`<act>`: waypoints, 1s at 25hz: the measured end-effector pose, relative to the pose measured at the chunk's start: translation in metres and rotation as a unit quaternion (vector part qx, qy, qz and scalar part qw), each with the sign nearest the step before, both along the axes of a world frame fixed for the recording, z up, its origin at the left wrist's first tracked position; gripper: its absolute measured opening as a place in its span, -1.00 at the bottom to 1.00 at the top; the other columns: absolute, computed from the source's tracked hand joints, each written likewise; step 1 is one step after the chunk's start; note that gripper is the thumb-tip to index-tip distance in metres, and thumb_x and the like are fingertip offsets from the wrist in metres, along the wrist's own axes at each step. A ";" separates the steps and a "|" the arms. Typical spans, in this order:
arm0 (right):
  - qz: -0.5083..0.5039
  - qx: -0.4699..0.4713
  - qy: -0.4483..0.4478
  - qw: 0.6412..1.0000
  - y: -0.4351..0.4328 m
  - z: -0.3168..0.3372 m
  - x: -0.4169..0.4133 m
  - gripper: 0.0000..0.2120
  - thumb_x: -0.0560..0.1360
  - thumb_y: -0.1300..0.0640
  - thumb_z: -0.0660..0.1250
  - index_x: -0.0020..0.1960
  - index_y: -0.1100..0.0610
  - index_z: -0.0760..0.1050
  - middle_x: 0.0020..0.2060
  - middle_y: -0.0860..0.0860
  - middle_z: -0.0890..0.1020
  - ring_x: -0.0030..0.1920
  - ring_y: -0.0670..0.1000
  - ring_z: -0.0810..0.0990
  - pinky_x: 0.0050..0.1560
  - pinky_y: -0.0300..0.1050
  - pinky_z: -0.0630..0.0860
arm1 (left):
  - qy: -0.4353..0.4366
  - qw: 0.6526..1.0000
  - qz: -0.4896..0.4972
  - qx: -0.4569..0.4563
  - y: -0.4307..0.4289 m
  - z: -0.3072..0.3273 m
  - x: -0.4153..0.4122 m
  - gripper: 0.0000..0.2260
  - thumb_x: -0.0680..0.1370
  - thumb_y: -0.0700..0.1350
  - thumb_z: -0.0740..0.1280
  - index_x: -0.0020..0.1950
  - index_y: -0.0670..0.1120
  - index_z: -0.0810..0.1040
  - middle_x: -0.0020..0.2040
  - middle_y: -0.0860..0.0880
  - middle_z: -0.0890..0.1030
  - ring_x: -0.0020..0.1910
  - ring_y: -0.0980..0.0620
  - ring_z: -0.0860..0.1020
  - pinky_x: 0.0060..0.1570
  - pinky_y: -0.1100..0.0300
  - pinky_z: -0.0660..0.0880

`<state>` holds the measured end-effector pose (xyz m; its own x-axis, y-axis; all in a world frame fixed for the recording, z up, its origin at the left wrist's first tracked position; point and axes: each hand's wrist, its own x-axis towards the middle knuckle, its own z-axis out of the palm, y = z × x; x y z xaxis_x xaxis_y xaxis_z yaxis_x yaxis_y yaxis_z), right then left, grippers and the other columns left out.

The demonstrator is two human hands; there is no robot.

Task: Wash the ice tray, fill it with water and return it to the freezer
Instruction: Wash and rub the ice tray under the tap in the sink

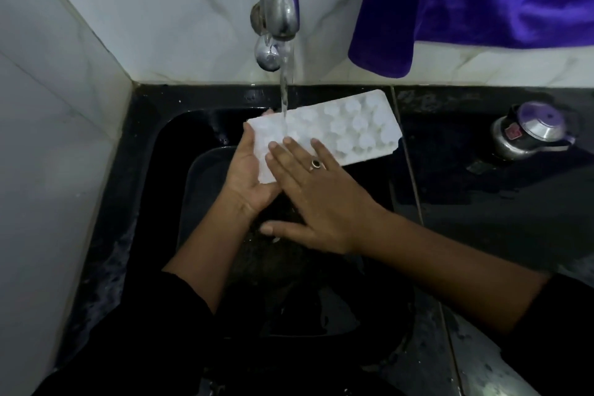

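Left hand cupped under tray's near-left end, holding it; right hand flat, fingers spread on top. Tray over black sink, under tap stream. Purple cloth far right.

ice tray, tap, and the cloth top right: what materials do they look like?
Ice tray: white, slightly translucent plastic, matte; possibly silicone.
Tap: polished metal, likely chromed or stainless; it reflects the purple cloth.
Cloth: purple plush fabric, velvet-like soft sheen and folds.
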<state>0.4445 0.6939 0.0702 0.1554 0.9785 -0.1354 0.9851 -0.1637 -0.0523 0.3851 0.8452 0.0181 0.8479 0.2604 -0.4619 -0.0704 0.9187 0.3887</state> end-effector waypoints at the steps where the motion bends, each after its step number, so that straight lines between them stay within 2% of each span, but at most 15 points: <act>1: 0.007 -0.002 -0.001 1.000 0.001 0.001 0.005 -0.07 0.61 -0.49 -0.11 0.70 0.18 -0.10 0.69 0.13 -0.05 0.68 0.13 -0.14 0.64 0.25 -0.15 | 0.002 1.000 -0.013 0.001 -0.003 -0.002 -0.002 -0.34 0.69 0.33 0.08 0.59 -0.12 0.40 0.43 -0.24 0.57 0.42 -0.23 0.55 0.37 -0.19 0.52; 4: -0.075 0.007 0.009 0.997 0.020 0.006 0.026 -0.11 0.62 -0.45 -0.14 0.70 0.16 -0.13 0.69 0.12 -0.04 0.68 0.15 -0.15 0.63 0.29 -0.15 | 0.023 0.999 -0.006 0.022 -0.016 0.002 -0.002 -0.44 0.72 0.24 0.09 0.54 -0.12 0.45 0.41 -0.20 0.59 0.36 -0.14 0.60 0.37 -0.11 0.52; 6: -0.061 0.011 0.015 0.998 0.014 0.001 0.013 -0.08 0.61 -0.47 -0.14 0.69 0.19 -0.13 0.69 0.13 -0.06 0.68 0.15 -0.17 0.63 0.29 -0.15 | 0.020 1.000 0.006 0.009 -0.006 -0.001 -0.003 -0.45 0.72 0.22 0.12 0.60 -0.08 0.39 0.49 -0.21 0.52 0.44 -0.19 0.54 0.42 -0.17 0.48; 7: -0.032 0.008 0.008 0.999 0.005 -0.004 0.003 -0.06 0.60 -0.48 -0.14 0.69 0.19 -0.12 0.69 0.13 -0.07 0.68 0.15 -0.17 0.63 0.28 -0.16 | 0.014 1.000 0.013 0.002 0.002 -0.003 -0.003 -0.45 0.73 0.21 0.13 0.62 -0.07 0.37 0.48 -0.23 0.53 0.43 -0.22 0.54 0.38 -0.20 0.51; 9: -0.006 -0.006 -0.006 1.000 -0.003 -0.004 -0.002 -0.07 0.60 -0.49 -0.14 0.70 0.18 -0.11 0.69 0.12 -0.06 0.68 0.14 -0.16 0.63 0.28 -0.16 | 0.026 0.999 0.021 0.004 0.005 0.001 -0.007 -0.47 0.74 0.17 0.13 0.61 -0.12 0.38 0.34 -0.25 0.63 0.27 -0.21 0.66 0.20 -0.16 0.64; 11: -0.062 0.003 0.002 0.998 0.011 0.002 0.021 -0.09 0.60 -0.47 -0.18 0.70 0.17 -0.12 0.69 0.11 -0.06 0.68 0.14 -0.16 0.62 0.30 -0.16 | 0.030 1.000 0.006 0.008 -0.007 0.005 -0.011 -0.49 0.75 0.14 0.10 0.59 -0.13 0.39 0.31 -0.22 0.65 0.19 -0.17 0.69 0.07 -0.11 0.68; 13: -0.117 0.005 0.006 0.993 0.022 0.007 0.029 -0.08 0.60 -0.47 -0.19 0.69 0.18 -0.13 0.69 0.13 -0.05 0.68 0.14 -0.16 0.62 0.30 -0.16 | 0.032 0.999 0.021 0.014 -0.013 0.004 -0.014 -0.54 0.75 0.11 0.10 0.59 -0.05 0.41 0.41 -0.19 0.60 0.26 -0.16 0.66 0.05 -0.10 0.68; 14: -0.098 0.003 0.010 0.995 0.018 0.004 0.022 -0.06 0.59 -0.48 -0.17 0.69 0.19 -0.13 0.69 0.14 -0.06 0.68 0.15 -0.17 0.62 0.30 -0.16 | 0.030 0.999 0.040 0.010 -0.009 0.003 -0.015 -0.58 0.75 0.10 0.11 0.55 -0.03 0.46 0.42 -0.19 0.60 0.26 -0.16 0.66 0.03 -0.10 0.69; 16: -0.023 -0.007 -0.003 1.000 0.001 -0.006 -0.003 -0.04 0.59 -0.50 -0.15 0.69 0.20 -0.11 0.69 0.15 -0.07 0.68 0.14 -0.17 0.63 0.28 -0.15 | 0.029 0.997 0.070 0.001 0.001 0.007 -0.021 -0.61 0.75 0.09 0.12 0.34 -0.03 0.65 0.27 -0.20 0.69 0.12 -0.15 0.73 -0.06 -0.09 0.70; 18: -0.004 -0.009 -0.006 1.000 0.001 -0.005 -0.002 -0.06 0.60 -0.50 -0.14 0.70 0.17 -0.10 0.69 0.12 -0.08 0.68 0.14 -0.16 0.63 0.28 -0.16 | 0.043 0.998 0.053 0.002 0.001 0.010 -0.026 -0.56 0.75 0.12 0.11 0.27 -0.12 0.66 0.16 -0.21 0.73 0.05 -0.15 0.75 -0.08 -0.09 0.71; 21: -0.105 0.004 0.020 0.994 0.030 0.005 0.022 -0.09 0.61 -0.47 -0.16 0.70 0.16 -0.15 0.69 0.12 -0.07 0.68 0.14 -0.16 0.62 0.29 -0.18 | 0.058 0.998 0.019 0.023 -0.012 0.010 -0.029 -0.54 0.75 0.14 0.08 0.46 -0.13 0.50 0.23 -0.20 0.70 0.08 -0.15 0.73 -0.02 -0.07 0.70; 23: -0.075 0.011 0.027 0.997 0.026 0.003 0.012 -0.06 0.60 -0.48 -0.15 0.69 0.19 -0.16 0.69 0.14 -0.07 0.68 0.14 -0.17 0.63 0.29 -0.17 | 0.040 0.997 0.055 0.023 -0.004 0.009 -0.032 -0.55 0.74 0.11 0.10 0.57 -0.05 0.43 0.32 -0.19 0.66 0.14 -0.16 0.72 0.02 -0.13 0.70; 25: -0.012 -0.006 0.010 1.000 0.008 -0.005 -0.011 -0.04 0.60 -0.50 -0.14 0.69 0.20 -0.14 0.68 0.13 -0.08 0.68 0.14 -0.17 0.63 0.28 -0.16 | 0.037 0.995 0.085 0.021 0.010 0.008 -0.039 -0.55 0.75 0.09 0.11 0.58 -0.05 0.42 0.31 -0.19 0.67 0.21 -0.16 0.69 0.10 -0.17 0.67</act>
